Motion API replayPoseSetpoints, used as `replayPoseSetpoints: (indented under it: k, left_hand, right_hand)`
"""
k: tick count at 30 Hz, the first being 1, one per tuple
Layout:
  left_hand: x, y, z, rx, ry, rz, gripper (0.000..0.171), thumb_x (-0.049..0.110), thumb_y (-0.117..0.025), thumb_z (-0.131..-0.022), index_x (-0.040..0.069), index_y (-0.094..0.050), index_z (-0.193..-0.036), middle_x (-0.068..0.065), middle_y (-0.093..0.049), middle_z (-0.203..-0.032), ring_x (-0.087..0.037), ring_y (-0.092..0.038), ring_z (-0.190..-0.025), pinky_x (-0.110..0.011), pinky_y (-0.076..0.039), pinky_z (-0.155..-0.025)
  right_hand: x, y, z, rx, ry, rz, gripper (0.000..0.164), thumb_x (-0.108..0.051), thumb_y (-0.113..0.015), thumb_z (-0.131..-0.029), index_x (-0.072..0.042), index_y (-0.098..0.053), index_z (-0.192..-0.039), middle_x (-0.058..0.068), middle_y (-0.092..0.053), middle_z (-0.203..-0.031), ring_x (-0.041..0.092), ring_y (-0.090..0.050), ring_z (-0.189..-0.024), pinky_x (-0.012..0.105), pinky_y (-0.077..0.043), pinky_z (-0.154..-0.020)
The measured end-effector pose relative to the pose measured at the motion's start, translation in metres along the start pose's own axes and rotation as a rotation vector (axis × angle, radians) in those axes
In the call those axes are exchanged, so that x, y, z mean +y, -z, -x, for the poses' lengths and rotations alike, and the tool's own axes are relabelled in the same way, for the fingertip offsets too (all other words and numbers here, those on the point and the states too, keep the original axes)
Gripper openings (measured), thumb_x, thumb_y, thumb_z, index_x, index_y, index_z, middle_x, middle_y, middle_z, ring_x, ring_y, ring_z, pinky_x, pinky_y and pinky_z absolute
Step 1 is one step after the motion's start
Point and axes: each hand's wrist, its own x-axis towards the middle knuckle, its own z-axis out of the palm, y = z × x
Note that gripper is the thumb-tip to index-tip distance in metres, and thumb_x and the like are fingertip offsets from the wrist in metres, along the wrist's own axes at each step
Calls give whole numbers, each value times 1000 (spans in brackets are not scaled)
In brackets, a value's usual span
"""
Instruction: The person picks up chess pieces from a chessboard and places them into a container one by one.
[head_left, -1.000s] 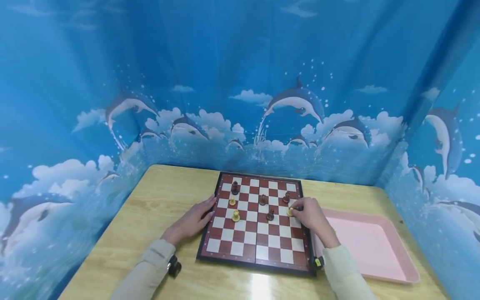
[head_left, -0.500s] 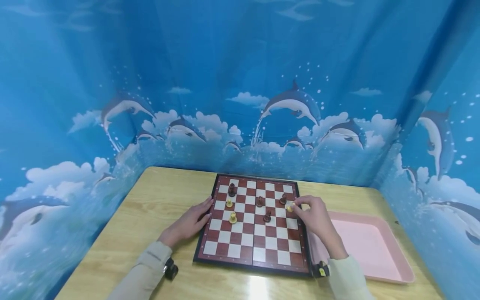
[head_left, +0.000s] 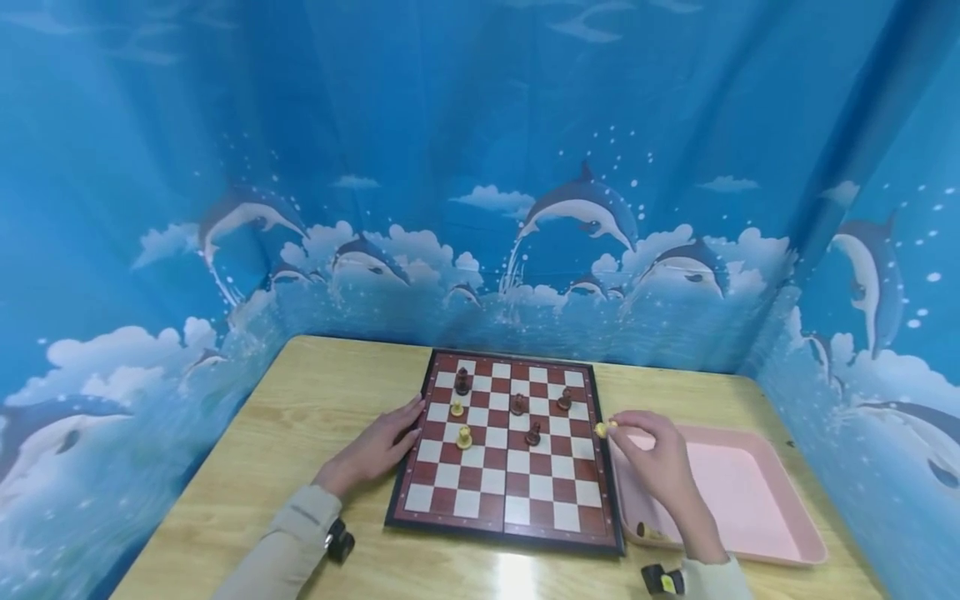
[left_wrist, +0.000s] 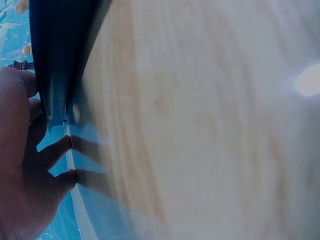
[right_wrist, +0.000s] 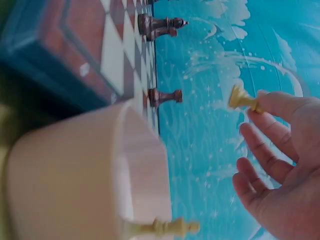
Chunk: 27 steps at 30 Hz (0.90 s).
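1 small yellow plastic-looking chess piece [head_left: 601,430] is pinched by its top in the fingers of the right hand [head_left: 663,463], base tipped down and toward the square red-and-white checkered board [head_left: 491,481], right by its edge. The rectangular pink plastic-looking tray [head_left: 742,496] is overhung. The left hand [head_left: 375,448], fingers loosely extended, is rested at the opposite edge.

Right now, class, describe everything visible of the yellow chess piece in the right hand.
The yellow chess piece looks smooth, perhaps plastic, its broad base narrowing to a slim stem; the right hand pinches the narrow end, partly hiding it. It is tilted, base free, in the air near the right edge of the chessboard and the pink tray.
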Motion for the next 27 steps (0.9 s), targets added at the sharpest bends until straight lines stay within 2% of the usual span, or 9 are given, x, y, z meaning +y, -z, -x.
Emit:
replayPoseSetpoints:
  k: [2, 5, 8, 10, 13, 22, 27]
  left_hand:
    - [0, -1, 1, 2, -9, 2, 57, 27, -45, -110, 3, -29, -159, -14, -23, -167, -40, -31, -150, -59, -27, -122]
    - [0, -1, 1, 5, -17, 11, 57, 27, -46, -109, 3, -29, -159, -15, -23, -167, -40, -31, -150, -58, -27, -122]
    - [0, -1, 2, 11, -15, 11, 57, 27, -46, -109, 4, -29, -159, -14, -23, -167, -39, -31, -150, -57, -28, -122]
    - [0, -1, 2, 14, -14, 8, 57, 27, -46, -109, 4, -29, -159, -14, -24, -167, -39, -32, -150, -57, -28, -122]
    - [-1, -1, 3, 16, -11, 0, 57, 28, -45, -110, 4, -29, -159, -14, -24, -167, -39, -33, -149, -58, -29, -121]
    - [1, -1, 2, 1, 12, -5, 58, 29, -44, -110, 4, -28, -159, -14, -23, -168, -39, -31, -150, -59, -28, -122]
    - [0, -1, 2, 2, 5, -3, 57, 28, -44, -110, 5, -28, -159, -14, -23, -167, -39, -31, -150, -58, -27, -122]
  right_hand:
    - [4, 4, 7, 26, -6, 7, 15, -14, -75, -93, -6, -77, -105, 16, -74, -114, 33, -63, -112, 60, -44, -103]
    - [9, 11, 18, 64, -23, 11, 13, -13, -77, -91, -7, -77, -103, 14, -75, -115, 14, -59, -112, 56, -44, -104]
    - [12, 17, 28, 115, -51, 19, 12, -11, -79, -88, -7, -78, -100, 13, -74, -115, -5, -50, -110, 37, -42, -107]
    - [14, 20, 33, 144, -62, 15, 12, -7, -81, -86, -7, -78, -98, 13, -74, -113, -12, -47, -107, 22, -37, -104]
    - [15, 25, 42, 186, -70, 20, 14, -4, -83, -82, -7, -79, -95, 11, -75, -108, -14, -47, -103, 10, -32, -96]
    - [25, 36, 54, 284, -66, -14, 17, 3, -82, -80, -6, -79, -94, -9, -75, -100, -12, -51, -102, 8, -32, -94]
    - [38, 39, 57, 326, -76, -38, 18, 6, -82, -79, -5, -79, -94, -8, -76, -99, -12, -53, -102, 5, -33, -94]
